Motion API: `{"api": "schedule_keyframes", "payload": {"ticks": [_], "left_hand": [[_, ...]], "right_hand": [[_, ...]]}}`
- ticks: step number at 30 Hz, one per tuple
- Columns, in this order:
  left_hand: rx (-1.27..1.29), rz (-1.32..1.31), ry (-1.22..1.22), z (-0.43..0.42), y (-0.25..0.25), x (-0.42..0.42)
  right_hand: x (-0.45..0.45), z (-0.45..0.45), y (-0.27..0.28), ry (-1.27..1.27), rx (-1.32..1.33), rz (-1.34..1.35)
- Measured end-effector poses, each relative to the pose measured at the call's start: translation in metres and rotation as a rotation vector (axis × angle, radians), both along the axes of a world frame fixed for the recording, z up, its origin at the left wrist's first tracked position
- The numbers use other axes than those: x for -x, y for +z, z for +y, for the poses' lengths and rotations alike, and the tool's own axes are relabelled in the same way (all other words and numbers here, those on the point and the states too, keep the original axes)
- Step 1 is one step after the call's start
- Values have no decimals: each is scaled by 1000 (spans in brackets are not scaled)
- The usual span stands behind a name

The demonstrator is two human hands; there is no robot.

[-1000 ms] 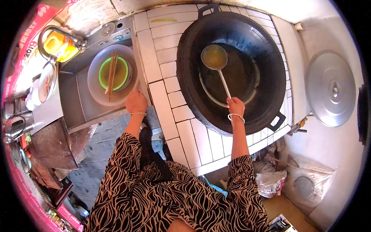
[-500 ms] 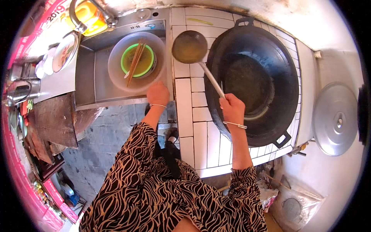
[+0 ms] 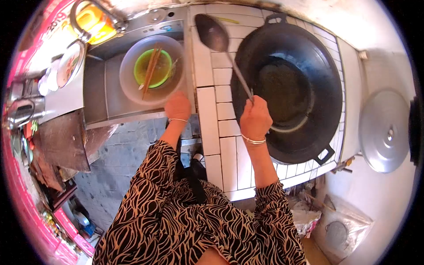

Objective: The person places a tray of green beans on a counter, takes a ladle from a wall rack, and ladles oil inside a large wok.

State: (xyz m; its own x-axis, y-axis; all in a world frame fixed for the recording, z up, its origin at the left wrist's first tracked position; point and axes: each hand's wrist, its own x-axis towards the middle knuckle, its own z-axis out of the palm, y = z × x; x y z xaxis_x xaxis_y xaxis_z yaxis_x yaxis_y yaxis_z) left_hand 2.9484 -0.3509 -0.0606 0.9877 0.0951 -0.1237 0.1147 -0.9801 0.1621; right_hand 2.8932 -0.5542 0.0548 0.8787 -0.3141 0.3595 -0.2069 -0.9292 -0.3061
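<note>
My right hand [image 3: 256, 118] is closed round the handle of a metal ladle [image 3: 213, 33], its bowl tilted over the tiled counter between sink and wok. Below and right of it sits a large black wok [image 3: 282, 88] with a little liquid at the bottom. My left hand [image 3: 178, 106] is closed at the near rim of a translucent basin [image 3: 128, 84] in the sink; whether its fingers grip the rim is hard to see. Inside the basin stands a green-rimmed bowl [image 3: 166, 66] of yellowish liquid, with brown chopsticks [image 3: 151, 70] lying across it.
A steel sink [image 3: 95, 97] has a curved faucet [image 3: 75, 22] and a yellow container [image 3: 95, 22] behind it. Plates [image 3: 70, 66] stand at the left. A round metal lid [image 3: 384, 130] leans on the right wall. A green strip [image 3: 227, 20] lies on the tiles [image 3: 206, 106].
The ladle has gone from inside the wok leftwards over the counter, and its bowl, earlier holding liquid, is now tipped. The whole view has shifted. My left hand stays near the basin.
</note>
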Motion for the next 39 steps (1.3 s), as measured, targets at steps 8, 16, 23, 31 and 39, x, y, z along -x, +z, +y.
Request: {"api": "schedule_keyframes", "payload": {"ticks": [8,16,23,31,39], "left_hand": [[37,3,29,-4,13,-2],[26,-32,13,-4,13,-6],[-18,-44,-13,-7,8,-8],[38,-75,-5,-6,10,-4],[6,-29,-85,6,2,-6]], "right_hand": [[58,-134,-51,-528,-9,462],[83,-169,-97,-699,13,758],[66,-166,-114,-611,-393,654],[55,-166,-130,-554,-908,368],[22,-91,-7,-440,-955,275]]}}
